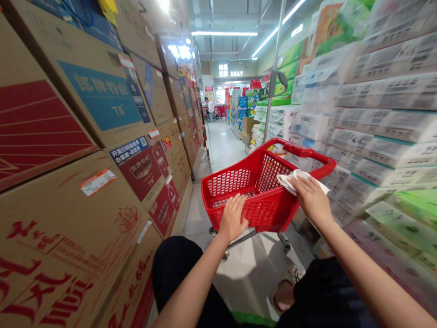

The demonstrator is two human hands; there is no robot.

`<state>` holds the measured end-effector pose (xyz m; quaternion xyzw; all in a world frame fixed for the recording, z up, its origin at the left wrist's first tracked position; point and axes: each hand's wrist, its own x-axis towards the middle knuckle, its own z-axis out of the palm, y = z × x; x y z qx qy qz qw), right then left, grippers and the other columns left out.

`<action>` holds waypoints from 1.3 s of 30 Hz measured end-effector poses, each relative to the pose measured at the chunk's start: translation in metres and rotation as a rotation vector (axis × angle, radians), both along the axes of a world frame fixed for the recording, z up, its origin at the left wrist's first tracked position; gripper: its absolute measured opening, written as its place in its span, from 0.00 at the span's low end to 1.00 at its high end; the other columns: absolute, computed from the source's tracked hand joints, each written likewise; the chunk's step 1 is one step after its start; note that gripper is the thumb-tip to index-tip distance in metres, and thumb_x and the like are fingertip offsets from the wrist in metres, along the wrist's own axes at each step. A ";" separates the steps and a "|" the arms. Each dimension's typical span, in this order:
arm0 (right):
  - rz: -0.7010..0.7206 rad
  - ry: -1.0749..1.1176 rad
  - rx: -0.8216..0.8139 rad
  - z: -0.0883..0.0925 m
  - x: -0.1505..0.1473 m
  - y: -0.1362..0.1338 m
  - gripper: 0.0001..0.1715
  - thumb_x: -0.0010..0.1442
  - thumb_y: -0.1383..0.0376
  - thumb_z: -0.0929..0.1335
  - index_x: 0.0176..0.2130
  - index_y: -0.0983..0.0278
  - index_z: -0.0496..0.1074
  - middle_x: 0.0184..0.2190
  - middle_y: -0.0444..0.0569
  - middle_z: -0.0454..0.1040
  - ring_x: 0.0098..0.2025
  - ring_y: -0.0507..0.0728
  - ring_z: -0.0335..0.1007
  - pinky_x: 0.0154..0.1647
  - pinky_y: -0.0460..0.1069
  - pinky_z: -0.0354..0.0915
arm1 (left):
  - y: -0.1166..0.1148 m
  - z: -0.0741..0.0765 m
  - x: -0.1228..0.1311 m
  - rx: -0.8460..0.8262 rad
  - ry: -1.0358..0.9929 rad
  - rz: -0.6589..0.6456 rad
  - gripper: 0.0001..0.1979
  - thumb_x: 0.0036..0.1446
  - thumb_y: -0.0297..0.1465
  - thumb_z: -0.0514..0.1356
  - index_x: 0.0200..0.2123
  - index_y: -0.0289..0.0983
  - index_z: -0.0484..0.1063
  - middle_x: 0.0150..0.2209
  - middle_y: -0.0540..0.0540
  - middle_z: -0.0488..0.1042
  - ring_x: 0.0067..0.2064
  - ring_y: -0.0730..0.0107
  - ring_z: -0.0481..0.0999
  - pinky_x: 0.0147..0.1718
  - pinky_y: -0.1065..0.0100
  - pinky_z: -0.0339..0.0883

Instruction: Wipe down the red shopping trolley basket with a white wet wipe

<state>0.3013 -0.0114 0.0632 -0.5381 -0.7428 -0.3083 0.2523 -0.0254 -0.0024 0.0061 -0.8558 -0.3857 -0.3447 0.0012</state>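
Observation:
A red plastic shopping cart [266, 214] with latticed sides stands crosswise before me on a metal frame with casters. My left hand [234, 216] is closed over the near rim, its fingers on top and its thumb against the outer side. Farther right on that rim, my right hand [310, 196] presses a white wiping cloth [290, 181] against the plastic, with the cloth bunched under its fingers. The cart's handle [303, 152] rises at the right. Through the openings, the basket's inside shows no goods. Whether the cloth is paper or fabric I cannot tell.
Stacked cardboard boxes [78, 218] wall in the left side. Packs of tissue paper [378, 141] are piled high at the right. Behind the cart, a glass door with a grey handle [278, 84] opens onto an aisle [221, 141], where a person [210, 108] sits far off.

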 end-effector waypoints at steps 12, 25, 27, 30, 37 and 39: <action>0.041 -0.054 0.006 0.001 -0.003 -0.020 0.34 0.68 0.72 0.61 0.70 0.59 0.58 0.64 0.49 0.70 0.67 0.61 0.62 0.72 0.65 0.51 | -0.013 -0.007 -0.006 0.146 0.170 0.148 0.41 0.55 0.26 0.58 0.71 0.34 0.51 0.69 0.39 0.60 0.71 0.51 0.56 0.71 0.47 0.48; 0.207 -0.036 -0.061 -0.016 -0.053 -0.020 0.35 0.66 0.73 0.60 0.69 0.60 0.59 0.63 0.50 0.71 0.66 0.60 0.64 0.74 0.64 0.49 | -0.017 -0.004 0.004 0.086 0.080 0.059 0.41 0.54 0.24 0.56 0.71 0.33 0.51 0.70 0.40 0.58 0.73 0.54 0.52 0.72 0.47 0.47; 0.114 0.010 -0.001 -0.008 -0.032 -0.015 0.34 0.66 0.72 0.60 0.68 0.60 0.61 0.60 0.52 0.74 0.64 0.61 0.67 0.73 0.66 0.49 | -0.018 -0.004 0.004 0.073 0.074 0.053 0.42 0.53 0.24 0.56 0.71 0.34 0.51 0.71 0.41 0.58 0.73 0.54 0.51 0.72 0.48 0.47; 0.045 0.045 0.042 -0.014 -0.035 -0.009 0.34 0.65 0.73 0.61 0.67 0.62 0.62 0.59 0.54 0.74 0.65 0.64 0.66 0.71 0.67 0.53 | -0.020 -0.003 0.010 0.058 0.062 0.045 0.42 0.52 0.25 0.57 0.71 0.33 0.51 0.71 0.40 0.58 0.73 0.53 0.51 0.72 0.47 0.46; 0.265 -0.066 -0.100 -0.036 -0.102 -0.015 0.36 0.66 0.72 0.61 0.70 0.61 0.58 0.65 0.51 0.68 0.68 0.61 0.60 0.72 0.62 0.53 | -0.022 0.001 0.011 0.046 0.076 0.021 0.42 0.51 0.26 0.57 0.71 0.31 0.51 0.71 0.40 0.56 0.74 0.55 0.49 0.73 0.50 0.45; 0.251 -0.082 -0.105 -0.026 -0.080 -0.012 0.34 0.66 0.72 0.61 0.69 0.62 0.59 0.64 0.51 0.70 0.67 0.60 0.63 0.73 0.63 0.50 | -0.022 0.002 0.008 0.044 0.083 0.013 0.42 0.52 0.26 0.56 0.71 0.32 0.51 0.71 0.40 0.57 0.74 0.57 0.49 0.73 0.51 0.45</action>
